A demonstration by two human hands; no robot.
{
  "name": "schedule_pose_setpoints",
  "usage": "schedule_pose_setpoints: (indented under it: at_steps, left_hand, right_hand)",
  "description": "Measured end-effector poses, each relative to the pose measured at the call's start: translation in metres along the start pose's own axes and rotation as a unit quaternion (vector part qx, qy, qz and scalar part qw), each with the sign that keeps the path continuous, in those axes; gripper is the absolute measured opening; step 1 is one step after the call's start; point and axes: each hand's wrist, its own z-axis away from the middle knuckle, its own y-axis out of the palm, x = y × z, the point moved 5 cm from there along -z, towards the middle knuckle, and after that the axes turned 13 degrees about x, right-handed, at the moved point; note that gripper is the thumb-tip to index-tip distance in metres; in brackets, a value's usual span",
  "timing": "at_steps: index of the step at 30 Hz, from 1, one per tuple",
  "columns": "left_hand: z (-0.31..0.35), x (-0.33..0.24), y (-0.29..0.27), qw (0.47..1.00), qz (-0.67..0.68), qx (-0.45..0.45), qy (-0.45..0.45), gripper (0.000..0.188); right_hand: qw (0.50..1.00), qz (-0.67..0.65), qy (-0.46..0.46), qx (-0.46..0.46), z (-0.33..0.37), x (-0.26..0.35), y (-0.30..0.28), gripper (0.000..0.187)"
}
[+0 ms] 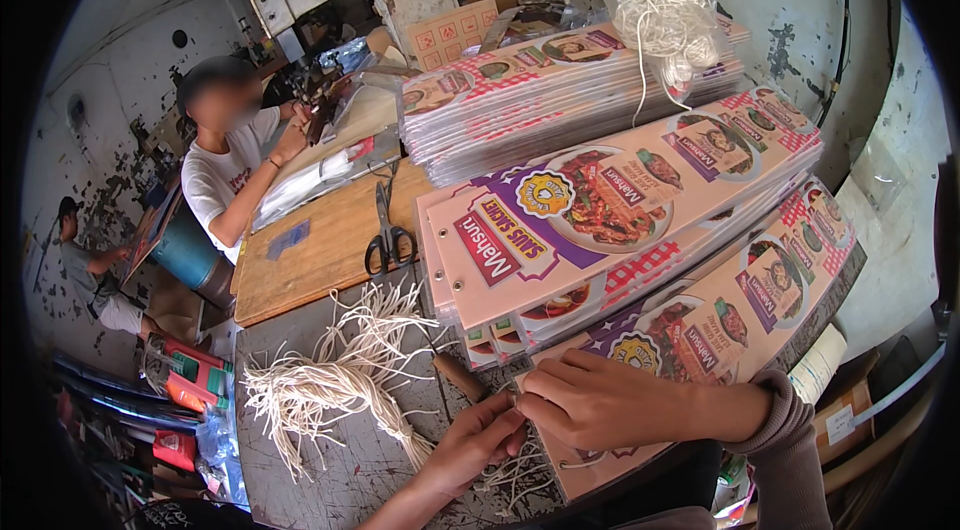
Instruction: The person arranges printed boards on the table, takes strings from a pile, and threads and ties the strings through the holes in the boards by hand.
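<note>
My left hand (476, 445) and my right hand (590, 400) meet at the near-left edge of a printed pink banner (690, 330), fingertips pinched together. What lies between the fingertips is too small and hidden to make out. My right hand rests over the banner's corner. White cord ends (512, 482) hang below the fingers. Left of my hands, a loose bundle of white cords (350, 375) is spread on the grey worktable (290, 490). A brown wooden handle (460, 377) lies just beyond my left hand, its other end hidden.
Tall stacks of printed banners (580, 215) with metal eyelets stand beyond my hands. Black scissors (388, 230) lie on a wooden board (330, 260). A bag of white cord (668, 35) sits on the back stack. A person (225, 145) works at a machine; another (85, 265) is farther left.
</note>
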Motion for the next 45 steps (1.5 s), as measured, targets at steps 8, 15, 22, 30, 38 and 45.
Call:
schedule_pose_setpoints:
  at_steps: [8,15,22,30,38,45]
  left_hand:
    - [-0.0004,-0.0004,0.0003,1.0,-0.005,0.008,-0.012,0.025]
    - [0.0006,0.0,0.0008,1.0,-0.002,-0.005,-0.004,0.026]
    - [0.0,-0.0003,0.0011,1.0,-0.002,-0.002,-0.006,0.027]
    - [-0.0007,-0.0016,0.0001,1.0,-0.008,0.003,-0.009,0.027]
    - [-0.001,-0.0009,0.0013,1.0,-0.012,0.007,-0.006,0.027]
    - [-0.0023,0.0007,0.0028,1.0,-0.021,-0.004,0.01,0.024]
  right_hand:
    - [1.0,-0.014,0.002,0.013,-0.0006,-0.0003,-0.0014,0.023]
    - [0.999,-0.033,0.008,0.035,-0.0001,0.0003,-0.0018,0.025]
    - [0.998,-0.04,0.013,0.051,0.0008,-0.0013,0.0015,0.025]
    - [0.998,-0.036,0.017,0.053,-0.0001,-0.0017,-0.0015,0.025]
    - [0.997,-0.039,0.021,0.058,0.0014,-0.0017,0.0001,0.024]
    - [0.995,-0.061,0.026,0.079,0.001,-0.0027,-0.0011,0.029]
